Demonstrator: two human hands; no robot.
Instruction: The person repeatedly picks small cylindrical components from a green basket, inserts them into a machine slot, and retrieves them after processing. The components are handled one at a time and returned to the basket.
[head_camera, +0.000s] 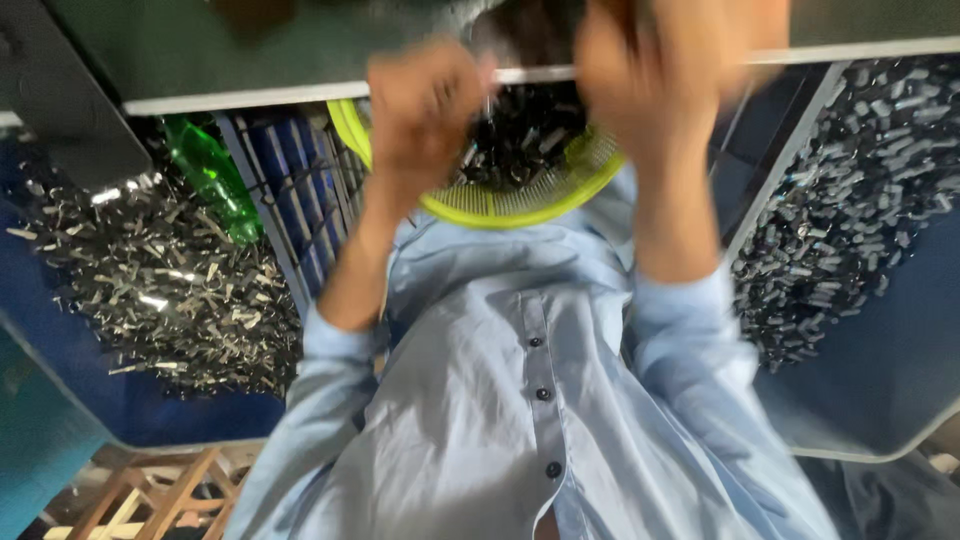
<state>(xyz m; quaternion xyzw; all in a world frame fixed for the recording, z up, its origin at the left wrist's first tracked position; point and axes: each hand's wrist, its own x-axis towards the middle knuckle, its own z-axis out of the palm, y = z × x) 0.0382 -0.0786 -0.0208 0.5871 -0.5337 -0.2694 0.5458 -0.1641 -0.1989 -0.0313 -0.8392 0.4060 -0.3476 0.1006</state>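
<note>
View: the head camera looks straight down the wearer's light blue shirt (520, 400); the picture is blurred by motion.
Left hand (425, 105): upper centre of the frame, curled over the yellow-green basket (500, 208); whether it grips anything cannot be told.
Right hand (650, 70): upper right of centre, smeared by blur, grip unreadable.
Basket: just below both hands, at centre, holding small dark metal pieces (525, 135).
Left of frame: a blue bin of shiny metal bits (160, 290), with a green bottle (212, 178) at its upper edge.
Right of frame: a heap of dark parts (850, 190).
Risk: I judge quick hand motion could flick pieces over the shallow basket rim.
</note>
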